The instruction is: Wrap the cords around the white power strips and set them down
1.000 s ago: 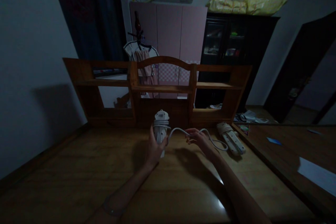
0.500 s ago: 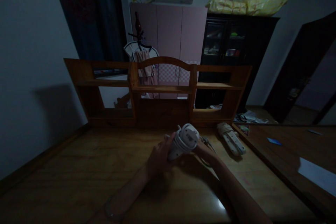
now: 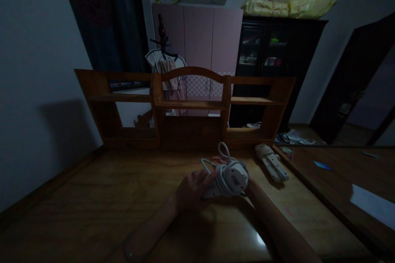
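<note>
I hold a white power strip (image 3: 230, 180) over the wooden desk (image 3: 92, 209), its white cord (image 3: 222, 151) wound round its body. My left hand (image 3: 193, 187) grips the strip's near end from the left. My right hand (image 3: 250, 183) is behind the strip's right end and mostly hidden; its fingers seem closed on the cord or the strip. A loop of cord sticks up above the strip. The strip lies tilted, its end face turned to me.
A second white power strip (image 3: 272, 163) with wound cord lies on the desk to the right. A wooden shelf unit (image 3: 191, 104) stands along the desk's back edge. Papers (image 3: 372, 205) lie on a darker table at right. A wall runs along the left.
The strip was upright in my left hand with cord stretched to my right hand. It has since tipped over and moved right and nearer, with more cord wound on it.
</note>
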`<state>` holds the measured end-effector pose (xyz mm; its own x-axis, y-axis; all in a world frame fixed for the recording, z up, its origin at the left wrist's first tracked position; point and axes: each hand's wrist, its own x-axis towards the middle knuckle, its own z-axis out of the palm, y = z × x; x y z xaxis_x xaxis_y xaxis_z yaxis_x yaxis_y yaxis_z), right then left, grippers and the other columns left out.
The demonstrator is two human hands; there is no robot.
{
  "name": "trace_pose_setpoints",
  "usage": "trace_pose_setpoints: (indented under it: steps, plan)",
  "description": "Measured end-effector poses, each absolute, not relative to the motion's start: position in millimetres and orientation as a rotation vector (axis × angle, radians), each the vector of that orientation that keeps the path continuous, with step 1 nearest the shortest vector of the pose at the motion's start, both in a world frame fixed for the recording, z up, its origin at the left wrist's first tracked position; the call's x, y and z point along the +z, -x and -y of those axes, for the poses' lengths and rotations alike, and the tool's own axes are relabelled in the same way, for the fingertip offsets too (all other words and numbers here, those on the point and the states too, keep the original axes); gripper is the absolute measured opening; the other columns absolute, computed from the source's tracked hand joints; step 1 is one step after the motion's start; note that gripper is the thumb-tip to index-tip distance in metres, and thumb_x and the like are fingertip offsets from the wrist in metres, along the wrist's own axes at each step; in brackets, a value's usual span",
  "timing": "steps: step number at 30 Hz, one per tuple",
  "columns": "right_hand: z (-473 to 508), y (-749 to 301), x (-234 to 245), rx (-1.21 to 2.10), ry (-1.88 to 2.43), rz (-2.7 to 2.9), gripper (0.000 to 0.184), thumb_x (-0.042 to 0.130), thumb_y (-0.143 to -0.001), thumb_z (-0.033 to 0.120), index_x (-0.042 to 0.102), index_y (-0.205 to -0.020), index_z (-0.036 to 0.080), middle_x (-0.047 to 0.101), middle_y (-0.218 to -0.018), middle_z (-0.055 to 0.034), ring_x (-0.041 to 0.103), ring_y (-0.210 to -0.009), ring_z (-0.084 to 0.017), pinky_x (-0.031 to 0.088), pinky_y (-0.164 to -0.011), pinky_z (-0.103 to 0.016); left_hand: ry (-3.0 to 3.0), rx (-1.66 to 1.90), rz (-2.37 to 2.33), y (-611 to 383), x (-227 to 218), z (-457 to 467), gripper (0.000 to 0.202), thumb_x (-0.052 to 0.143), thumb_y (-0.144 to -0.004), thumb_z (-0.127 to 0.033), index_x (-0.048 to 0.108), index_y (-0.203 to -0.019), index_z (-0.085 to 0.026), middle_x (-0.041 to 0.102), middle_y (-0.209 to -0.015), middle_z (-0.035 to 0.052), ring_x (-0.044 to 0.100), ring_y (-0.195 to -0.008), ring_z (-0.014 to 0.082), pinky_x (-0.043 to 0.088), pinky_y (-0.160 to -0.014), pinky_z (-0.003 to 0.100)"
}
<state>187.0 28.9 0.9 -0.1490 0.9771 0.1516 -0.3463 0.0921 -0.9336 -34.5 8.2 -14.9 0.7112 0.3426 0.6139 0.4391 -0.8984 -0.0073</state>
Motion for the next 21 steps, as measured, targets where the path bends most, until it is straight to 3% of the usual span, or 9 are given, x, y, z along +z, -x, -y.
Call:
trace_pose_setpoints:
  steps: [3,6,9,11,15,21]
  plan:
    - [-31.3,-194.6,16.8,1.544,0.679,1.037,0.029,0.066,-0.069,0.035,0.068,-0.095,0.021,0.07,-0.082,-0.0034,0.062,-0.074,-0.018,0.049,-0.067,-0.03,2.826,-0.834,0.471,32.6,-10.0,-9.9,0.074,0.051,-0.082,-0.045,0.014,-0.144,-0.032,0.046,-0.13,0.0144,0.052,-0.109,0.0309,0.046,-0.085,0.046]
    - [-29.3,-207.5,24.4,1.469,0.576,0.919,0.029,0.059,-0.074,0.037,0.069,-0.096,0.021,0.07,-0.082,-0.0041,0.063,-0.079,-0.019,0.049,-0.073,-0.031,2.883,-0.809,0.458,28.4,-6.7,-10.6,0.078,0.052,-0.081,-0.039,0.007,-0.144,-0.034,0.038,-0.138,0.0125,0.049,-0.114,0.0305,0.045,-0.088,0.046]
    - [-26.2,-214.9,23.5,1.454,0.549,0.867,0.033,0.056,-0.074,0.038,0.069,-0.098,0.02,0.07,-0.089,-0.0056,0.064,-0.084,-0.022,0.05,-0.078,-0.035,2.899,-0.906,0.589,25.1,-6.8,-10.8,0.091,0.056,-0.077,-0.035,-0.004,-0.145,-0.028,0.04,-0.137,0.0137,0.048,-0.116,0.0308,0.044,-0.091,0.046]
    - [-25.0,-213.8,22.0,1.436,0.525,0.865,0.034,0.058,-0.07,0.03,0.067,-0.102,0.023,0.07,-0.096,-0.0042,0.063,-0.091,-0.022,0.05,-0.08,-0.035,2.9,-0.982,0.745,23.9,-5.7,-10.0,0.099,0.059,-0.074,-0.035,-0.009,-0.145,-0.022,0.043,-0.134,0.0152,0.049,-0.114,0.0306,0.043,-0.092,0.046]
    - [-27.4,-204.7,21.3,1.393,0.468,0.889,0.043,0.064,-0.067,0.017,0.063,-0.109,0.029,0.065,-0.112,0.0004,0.059,-0.105,-0.021,0.048,-0.087,-0.034,2.859,-1.071,1.094,22.1,1.4,-5.6,0.09,0.057,-0.076,-0.034,0.001,-0.146,-0.025,0.044,-0.135,0.0116,0.051,-0.114,0.0285,0.043,-0.094,0.043]
    - [-40.2,-204.3,14.3,1.331,0.434,0.842,0.02,0.067,-0.076,0.028,0.066,-0.096,0.027,0.068,-0.101,0.0011,0.058,-0.106,-0.018,0.043,-0.097,-0.033,2.736,-1.309,1.459,19.6,3.5,-6.3,0.083,0.057,-0.08,-0.035,0.006,-0.146,-0.029,0.038,-0.142,0.0084,0.047,-0.121,0.0271,0.041,-0.097,0.04]
